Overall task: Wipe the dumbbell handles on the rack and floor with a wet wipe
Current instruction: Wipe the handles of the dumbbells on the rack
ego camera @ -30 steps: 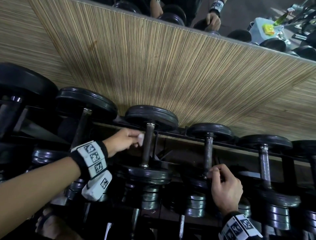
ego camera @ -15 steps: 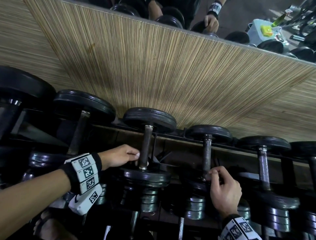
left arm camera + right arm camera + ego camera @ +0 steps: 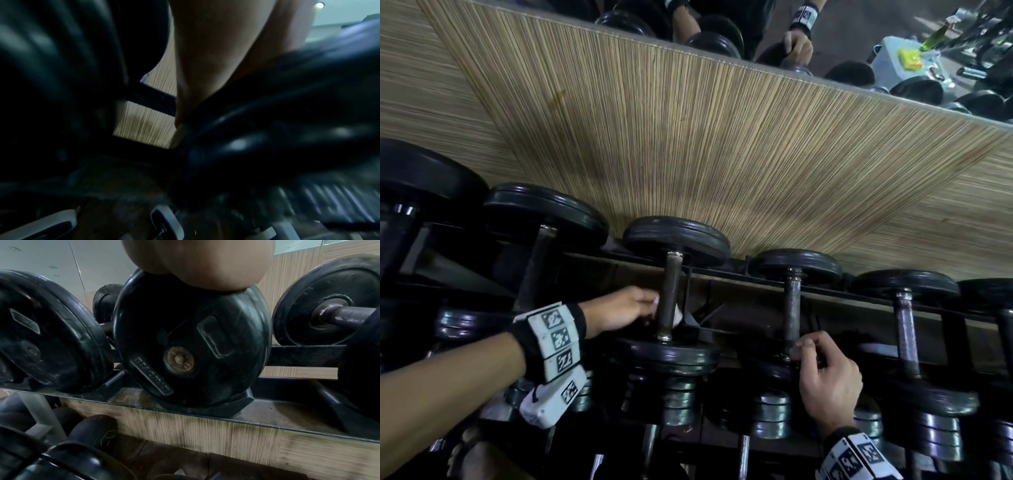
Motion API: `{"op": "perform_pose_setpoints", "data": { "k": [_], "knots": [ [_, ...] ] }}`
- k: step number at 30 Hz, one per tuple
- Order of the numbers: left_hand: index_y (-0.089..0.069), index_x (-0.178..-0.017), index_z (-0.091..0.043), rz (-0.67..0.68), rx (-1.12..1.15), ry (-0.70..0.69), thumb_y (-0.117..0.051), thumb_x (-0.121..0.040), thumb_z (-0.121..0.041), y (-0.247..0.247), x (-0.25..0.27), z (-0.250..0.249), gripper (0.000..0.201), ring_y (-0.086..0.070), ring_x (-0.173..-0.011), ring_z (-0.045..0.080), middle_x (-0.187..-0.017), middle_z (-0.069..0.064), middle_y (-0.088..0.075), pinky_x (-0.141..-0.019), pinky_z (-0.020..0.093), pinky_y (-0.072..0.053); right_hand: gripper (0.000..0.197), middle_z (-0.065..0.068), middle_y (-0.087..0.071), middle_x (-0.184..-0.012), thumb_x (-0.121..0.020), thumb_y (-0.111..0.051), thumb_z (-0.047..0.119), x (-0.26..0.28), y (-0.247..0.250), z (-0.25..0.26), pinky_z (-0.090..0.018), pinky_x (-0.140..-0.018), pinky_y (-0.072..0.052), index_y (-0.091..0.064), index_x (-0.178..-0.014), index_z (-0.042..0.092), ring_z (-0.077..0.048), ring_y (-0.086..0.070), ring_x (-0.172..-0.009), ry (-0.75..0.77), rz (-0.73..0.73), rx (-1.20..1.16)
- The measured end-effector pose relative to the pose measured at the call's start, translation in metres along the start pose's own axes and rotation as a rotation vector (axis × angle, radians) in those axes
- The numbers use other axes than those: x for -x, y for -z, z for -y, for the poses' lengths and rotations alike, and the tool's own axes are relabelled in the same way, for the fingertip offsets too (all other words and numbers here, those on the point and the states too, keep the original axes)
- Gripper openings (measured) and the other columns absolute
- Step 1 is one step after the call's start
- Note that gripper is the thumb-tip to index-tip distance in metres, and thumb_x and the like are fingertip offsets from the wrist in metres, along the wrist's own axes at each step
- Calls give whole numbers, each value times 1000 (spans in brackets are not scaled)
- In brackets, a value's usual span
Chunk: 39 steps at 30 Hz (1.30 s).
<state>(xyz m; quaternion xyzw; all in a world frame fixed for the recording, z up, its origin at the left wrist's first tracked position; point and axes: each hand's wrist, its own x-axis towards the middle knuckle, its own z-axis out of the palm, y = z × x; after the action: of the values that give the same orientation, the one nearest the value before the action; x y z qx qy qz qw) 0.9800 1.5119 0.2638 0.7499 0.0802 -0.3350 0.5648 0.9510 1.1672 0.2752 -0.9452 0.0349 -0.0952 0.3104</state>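
Where the head camera looks down on the rack (image 3: 722,270), the left hand (image 3: 619,310) reaches to the middle dumbbell's handle (image 3: 669,291). Its fingers (image 3: 645,296) are curled in from the left side, pinching a white wet wipe (image 3: 677,314) against the lower half of the bar; a bit of wipe shows at the fingertips and another bit pokes out right of the bar. That dumbbell sits on the top tier, one black plate (image 3: 676,236) toward the striped wall panel (image 3: 688,137), the other plate (image 3: 671,354) toward the person. The right hand (image 3: 828,377) is at the next dumbbell to the right, fingers (image 3: 810,344) curled, tips at the near end of its handle (image 3: 792,308) where the bar meets the plate. How firmly it grips, cannot tell. More dumbbells sit on a lower tier beneath.

Left wrist view: dark and smeared. The left hand (image 3: 205,65) runs down between black plates toward the striped panel; fingers and wipe not readable here.

Right wrist view: the heel of the right hand (image 3: 205,262) sits above a black plate (image 3: 191,344) seated in a rack cradle (image 3: 226,405). Fingers out of sight. A neighbouring handle (image 3: 347,316) shows at right.
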Motion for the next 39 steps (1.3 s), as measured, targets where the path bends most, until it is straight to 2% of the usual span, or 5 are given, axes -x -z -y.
{"op": "perform_pose_setpoints", "data": {
  "k": [10, 17, 24, 27, 39],
  "knots": [
    [-59, -87, -1, -204, -41, -113, -44, -101, 3, 16, -18, -32, 22, -53, -54, -11, -76, 1, -56, -55, 5, -39, 30, 9, -64, -56, -88, -37, 46, 0, -3, -5, -35, -53, -46, -58, -74, 31, -13, -57, -50, -14, 2, -2],
    [-63, -96, 12, -171, -202, -86, -45, -101, 2, 6, -14, -8, 21, -57, -82, 16, -87, 11, -65, -86, 41, -51, 32, 11, -62, -53, -85, -34, 47, 0, 0, 3, -25, -51, -35, -58, -71, 30, -4, -55, -53, -38, 2, -26],
    [-71, -74, -7, -123, -292, 0, -56, -97, -9, -8, 14, 4, 28, -67, -99, 26, -95, 7, -76, -100, 40, -45, 39, 10, -59, -52, -84, -33, 50, 1, 1, 3, -29, -52, -36, -61, -72, 25, -15, -54, -51, -42, 15, -21],
    [-74, -70, -14, -188, -314, 12, -57, -96, -10, -9, 27, -3, 31, -66, -93, 1, -88, -8, -75, -97, 22, -43, 34, 11, -54, -49, -89, -40, 45, 0, 4, 10, -24, -50, -30, -61, -72, 25, -9, -49, -50, -62, 42, 8],
    [-57, -119, -28, -703, -75, -354, -57, -100, -16, -78, 152, -56, 23, -65, -86, -6, -97, -11, -73, -75, 7, -43, 46, 14, -60, -127, -98, -63, 30, 21, -13, 146, -26, -88, -54, -51, -141, 42, -11, -64, -100, 181, 844, -735]
  ]
}}
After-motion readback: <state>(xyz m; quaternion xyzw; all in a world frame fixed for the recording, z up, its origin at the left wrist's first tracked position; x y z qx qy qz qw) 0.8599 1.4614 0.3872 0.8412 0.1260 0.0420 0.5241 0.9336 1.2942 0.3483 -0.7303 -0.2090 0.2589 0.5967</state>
